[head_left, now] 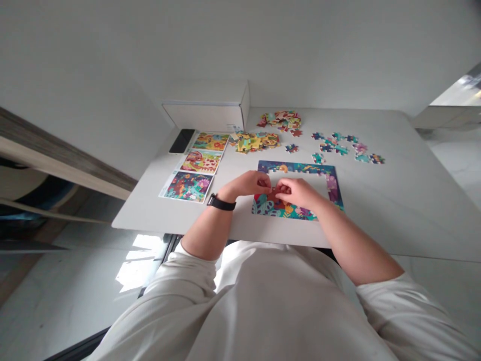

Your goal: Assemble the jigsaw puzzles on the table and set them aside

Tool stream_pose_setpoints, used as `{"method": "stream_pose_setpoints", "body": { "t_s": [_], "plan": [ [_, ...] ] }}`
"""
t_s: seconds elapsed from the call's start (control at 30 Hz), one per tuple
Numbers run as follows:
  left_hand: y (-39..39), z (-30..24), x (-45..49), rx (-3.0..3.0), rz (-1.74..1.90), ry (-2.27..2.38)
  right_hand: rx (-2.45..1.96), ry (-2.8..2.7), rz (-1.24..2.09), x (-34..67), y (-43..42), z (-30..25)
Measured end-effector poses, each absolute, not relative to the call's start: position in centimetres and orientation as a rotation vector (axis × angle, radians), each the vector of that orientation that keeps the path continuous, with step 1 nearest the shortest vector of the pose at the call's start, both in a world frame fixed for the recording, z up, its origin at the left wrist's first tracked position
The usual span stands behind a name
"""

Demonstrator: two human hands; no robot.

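A partly assembled jigsaw puzzle [296, 211] lies flat near the table's front edge, its colourful border surrounding a bare white middle. Over its left side is my left hand [253, 183], fingers curled closed; what is in them, if anything, is hidden. My right hand [296, 192] meets it from the right, thumb and fingers pinched on a small reddish-brown puzzle piece [278, 191] at the puzzle's inner edge. The fingertips of both hands are close together, and they cover part of the red and brown area.
Loose blue and teal pieces [341, 150] are scattered at the back right. Behind the puzzle are a yellow pile [255, 142] and a red-green pile [281, 119]. Picture sheets [189, 186], a phone [182, 141] and a white box [206, 114] are at the left.
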State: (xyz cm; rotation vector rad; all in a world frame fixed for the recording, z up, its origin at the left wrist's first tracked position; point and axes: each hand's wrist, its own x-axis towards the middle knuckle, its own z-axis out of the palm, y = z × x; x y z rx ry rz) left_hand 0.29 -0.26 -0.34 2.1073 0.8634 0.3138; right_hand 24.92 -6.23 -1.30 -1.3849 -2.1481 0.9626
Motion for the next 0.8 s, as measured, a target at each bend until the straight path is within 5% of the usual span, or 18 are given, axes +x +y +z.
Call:
{"method": "stream_pose_setpoints", "body": {
  "t_s": [0.8],
  "plan": [
    [-0.65, -1.27, 1.3, 2.304, 0.205, 1.095, -1.578, -2.44, 0.647, 24.65, -6.07, -1.07]
  ]
}}
